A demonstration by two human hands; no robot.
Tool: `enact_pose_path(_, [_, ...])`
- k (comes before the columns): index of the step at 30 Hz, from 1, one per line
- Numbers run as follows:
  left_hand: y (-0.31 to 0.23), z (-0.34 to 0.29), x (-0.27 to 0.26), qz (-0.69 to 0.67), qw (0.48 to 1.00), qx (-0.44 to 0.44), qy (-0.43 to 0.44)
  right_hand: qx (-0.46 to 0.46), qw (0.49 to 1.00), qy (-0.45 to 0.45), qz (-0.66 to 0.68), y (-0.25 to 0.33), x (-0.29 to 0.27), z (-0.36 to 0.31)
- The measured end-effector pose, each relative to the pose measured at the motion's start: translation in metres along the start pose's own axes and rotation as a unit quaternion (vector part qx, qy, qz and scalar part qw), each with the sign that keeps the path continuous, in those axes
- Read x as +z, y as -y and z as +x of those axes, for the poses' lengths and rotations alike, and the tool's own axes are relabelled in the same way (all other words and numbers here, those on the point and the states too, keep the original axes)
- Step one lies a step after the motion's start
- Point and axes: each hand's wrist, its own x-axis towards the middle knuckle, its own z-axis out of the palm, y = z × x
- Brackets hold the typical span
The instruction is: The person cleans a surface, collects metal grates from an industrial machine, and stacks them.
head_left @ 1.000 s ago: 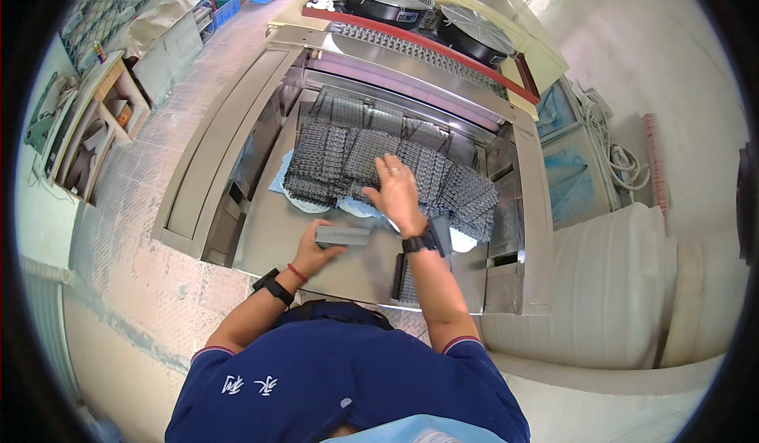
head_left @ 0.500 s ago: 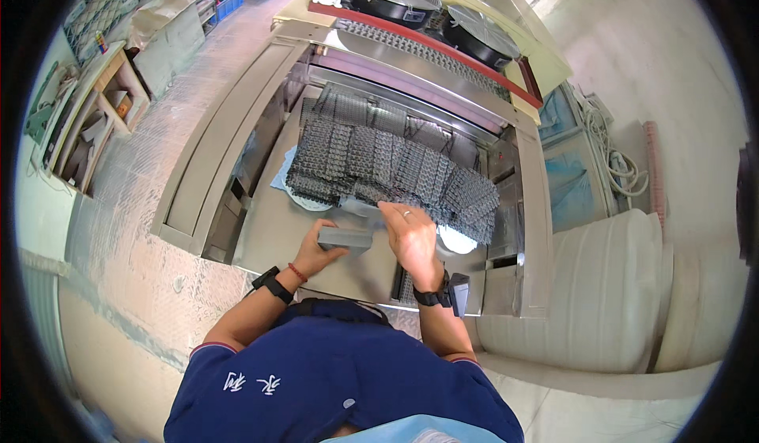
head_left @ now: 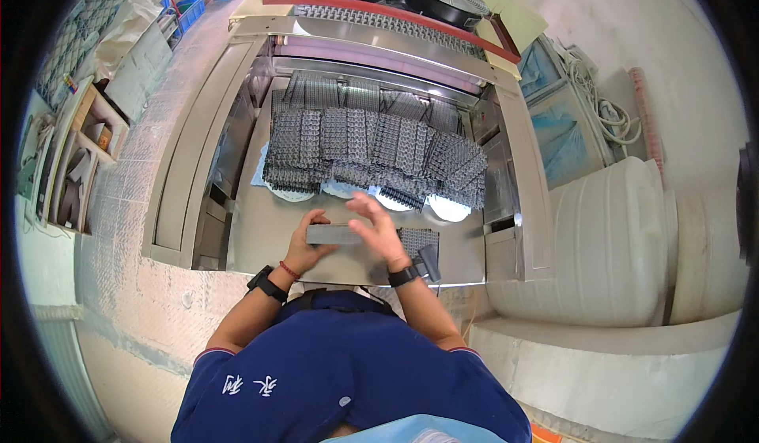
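My left hand [head_left: 303, 247] is closed round a grey rectangular block [head_left: 326, 234], held level above the metal work surface. Whether the block is one piece or a stack of thin pieces I cannot make out. My right hand [head_left: 378, 228] hovers at the block's right end with fingers apart, slightly blurred, and nothing shows in it. Beyond both hands, overlapping stacks of dark, textured strips [head_left: 348, 138] spread across the surface, with white and pale blue rounded pieces [head_left: 449, 207] showing under their near edge. Next to my right wrist lies a smaller dark textured piece [head_left: 417, 242].
A metal frame [head_left: 178, 158] borders the work surface on the left and continues round the right. Two black fans [head_left: 444, 4] sit at the back behind a red bar [head_left: 387, 16]. To the right stand a large white plastic container [head_left: 605, 245] and a coiled hose [head_left: 605, 111].
My right hand has drawn back from the strips' near edge, and its fingers have spread. The block in my left hand has turned more level. The whole view has shifted slightly.
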Motion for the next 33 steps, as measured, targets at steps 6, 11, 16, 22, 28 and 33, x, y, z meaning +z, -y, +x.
enact_pose_path(6, [-0.006, 0.006, 0.002, -0.001, 1.0, -0.009, -0.008, 0.086, 0.993, 0.072, 0.037, -0.029, -0.014, -0.018])
enact_pose_path(11, [0.005, 0.012, -0.002, -0.037, 0.995, -0.098, 0.002, 0.048, 0.993, 0.104, 0.037, -0.029, -0.008, -0.017])
enact_pose_path(16, [-0.029, 0.026, 0.016, -0.121, 0.985, -0.125, 0.005, 0.15, 0.977, -0.029, -0.147, -0.016, -0.005, -0.025])
enact_pose_path(22, [-0.095, 0.033, 0.07, -0.357, 0.875, -0.281, 0.165, 0.114, 0.987, -0.072, -0.085, 0.073, -0.071, -0.059])
enact_pose_path(28, [-0.049, 0.041, 0.117, -0.28, 0.872, -0.359, 0.178, 0.228, 0.955, -0.042, -0.187, 0.035, -0.138, -0.087])
enact_pose_path(33, [-0.053, 0.041, 0.137, -0.217, 0.861, -0.426, 0.175, 0.169, 0.874, -0.152, -0.43, -0.001, -0.139, -0.102])
